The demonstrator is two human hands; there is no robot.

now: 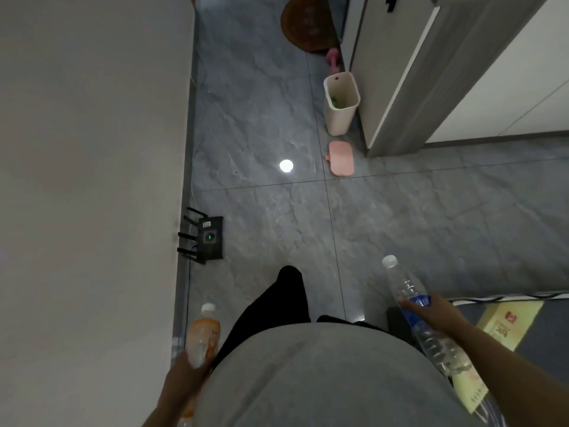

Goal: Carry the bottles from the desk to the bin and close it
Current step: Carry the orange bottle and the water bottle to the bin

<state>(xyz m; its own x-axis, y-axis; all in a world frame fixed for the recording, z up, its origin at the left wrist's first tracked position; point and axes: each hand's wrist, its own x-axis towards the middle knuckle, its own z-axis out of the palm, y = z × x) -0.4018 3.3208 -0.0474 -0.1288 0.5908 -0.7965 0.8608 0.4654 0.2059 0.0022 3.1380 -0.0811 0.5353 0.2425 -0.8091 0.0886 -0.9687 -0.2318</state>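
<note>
Orange-tinted plastic bottle (203, 334) is sitting gripped in my left hand (189, 372); my right hand (431, 312) is clasping a clear ribbed plastic bottle (415, 312).

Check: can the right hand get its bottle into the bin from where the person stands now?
Probably not yet. The bin stands open across bare floor tiles, well ahead of the right hand and its grip on the clear bottle. Nothing blocks the way; the pink lid lies on the floor before it.

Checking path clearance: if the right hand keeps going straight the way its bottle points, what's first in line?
Nothing but bare floor ahead of the right hand and its clear bottle; the pink lid lies further along, though depth is unclear.
</note>
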